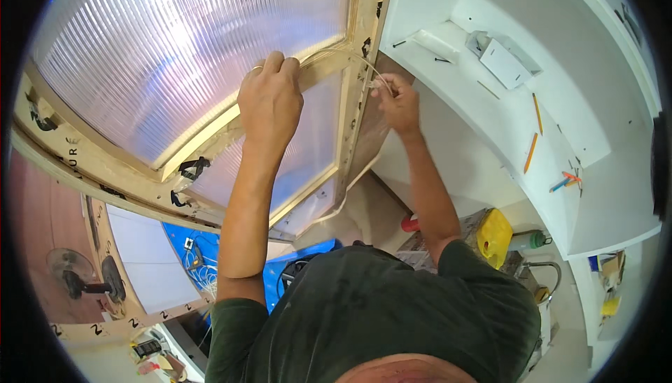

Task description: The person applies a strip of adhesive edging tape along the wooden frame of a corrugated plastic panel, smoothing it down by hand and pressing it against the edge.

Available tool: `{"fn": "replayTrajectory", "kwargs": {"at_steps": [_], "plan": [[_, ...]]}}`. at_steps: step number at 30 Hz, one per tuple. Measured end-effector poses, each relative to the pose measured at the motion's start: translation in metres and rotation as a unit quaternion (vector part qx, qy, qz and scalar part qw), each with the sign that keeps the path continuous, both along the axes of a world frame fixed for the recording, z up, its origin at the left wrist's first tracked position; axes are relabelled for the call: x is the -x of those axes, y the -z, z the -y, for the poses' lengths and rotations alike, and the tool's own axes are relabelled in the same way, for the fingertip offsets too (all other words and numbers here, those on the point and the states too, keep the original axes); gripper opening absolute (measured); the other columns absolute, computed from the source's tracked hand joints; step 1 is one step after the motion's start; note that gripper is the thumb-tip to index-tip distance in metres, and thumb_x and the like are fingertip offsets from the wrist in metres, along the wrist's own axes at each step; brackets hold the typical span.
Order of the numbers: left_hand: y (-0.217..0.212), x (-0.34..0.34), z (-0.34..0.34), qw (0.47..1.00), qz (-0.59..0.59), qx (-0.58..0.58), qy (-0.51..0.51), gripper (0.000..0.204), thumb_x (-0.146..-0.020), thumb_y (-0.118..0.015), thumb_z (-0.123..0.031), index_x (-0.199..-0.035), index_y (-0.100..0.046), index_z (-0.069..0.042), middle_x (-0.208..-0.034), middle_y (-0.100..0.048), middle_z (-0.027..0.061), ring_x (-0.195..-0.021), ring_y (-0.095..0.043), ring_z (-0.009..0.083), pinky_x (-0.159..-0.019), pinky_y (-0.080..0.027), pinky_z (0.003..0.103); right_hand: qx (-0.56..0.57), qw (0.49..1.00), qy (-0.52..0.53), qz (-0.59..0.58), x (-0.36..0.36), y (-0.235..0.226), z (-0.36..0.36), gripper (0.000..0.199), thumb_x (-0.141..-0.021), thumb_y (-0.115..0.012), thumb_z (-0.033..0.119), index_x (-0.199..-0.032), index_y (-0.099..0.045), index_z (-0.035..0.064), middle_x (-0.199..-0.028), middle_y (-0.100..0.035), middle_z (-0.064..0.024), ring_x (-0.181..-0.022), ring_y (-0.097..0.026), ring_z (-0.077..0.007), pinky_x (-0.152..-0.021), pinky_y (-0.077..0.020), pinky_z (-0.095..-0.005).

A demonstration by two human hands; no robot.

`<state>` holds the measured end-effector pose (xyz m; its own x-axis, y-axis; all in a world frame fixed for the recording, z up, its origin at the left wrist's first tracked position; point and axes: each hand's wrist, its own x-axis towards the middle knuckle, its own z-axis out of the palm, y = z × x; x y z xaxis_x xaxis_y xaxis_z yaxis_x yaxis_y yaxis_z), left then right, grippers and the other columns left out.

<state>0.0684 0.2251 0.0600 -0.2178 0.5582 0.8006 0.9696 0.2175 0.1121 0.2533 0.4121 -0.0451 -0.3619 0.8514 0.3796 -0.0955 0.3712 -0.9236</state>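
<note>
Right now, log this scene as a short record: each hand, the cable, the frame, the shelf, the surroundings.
Left hand: raised at the wooden frame, fingers curled; exact hold hidden
Right hand: fingers pinched on a thin pale cable
Cable path: arcs from near the left hand to the right
Frame panels: ribbed translucent panels
White shelf: orange pencils, white box-like piece
Lower right: yellow container
Lower left: fan
</note>
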Motion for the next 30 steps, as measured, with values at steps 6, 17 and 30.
{"fn": "replayTrajectory", "kwargs": {"at_steps": [6,17,30], "plan": [[0.008,-0.004,-0.011,0.999,0.004,-0.033,0.017,0.006,-0.086,-0.064,-0.004,-0.084,-0.070,-0.005,-0.091,-0.061,0.0113,-0.089,-0.064,0.0342,-0.078,-0.049,0.048,-0.085,0.990,-0.060,0.094,-0.044,-0.112,-0.014,0.024,-0.102,-0.078,0.026,-0.118,-0.081,0.0089,-0.092,-0.076,0.0011,-0.087,-0.064,-0.0078,-0.079,-0.0532,-0.0284],[0.022,-0.009,-0.017,0.997,-0.004,-0.081,-0.012,0.012,-0.083,-0.064,-0.003,-0.092,-0.072,-0.005,-0.095,-0.061,0.0082,-0.092,-0.061,0.0318,-0.081,-0.044,0.046,-0.507,0.785,0.105,0.340,0.006,-0.212,-0.039,0.031,-0.084,-0.082,0.030,-0.109,-0.085,0.0118,-0.103,-0.076,-0.0126,-0.099,-0.071,-0.0335,-0.089,-0.0549,-0.0463],[0.018,-0.015,-0.017,0.995,-0.089,0.023,-0.039,0.019,-0.089,-0.064,-0.007,-0.104,-0.074,-0.001,-0.103,-0.062,0.0077,-0.099,-0.060,0.0277,-0.084,-0.045,0.042,-0.379,0.897,-0.060,0.220,-0.001,-0.193,-0.064,0.031,-0.097,-0.079,0.031,-0.113,-0.082,0.0047,-0.101,-0.076,-0.0104,-0.091,-0.071,-0.0247,-0.085,-0.0551,-0.0377]]}}
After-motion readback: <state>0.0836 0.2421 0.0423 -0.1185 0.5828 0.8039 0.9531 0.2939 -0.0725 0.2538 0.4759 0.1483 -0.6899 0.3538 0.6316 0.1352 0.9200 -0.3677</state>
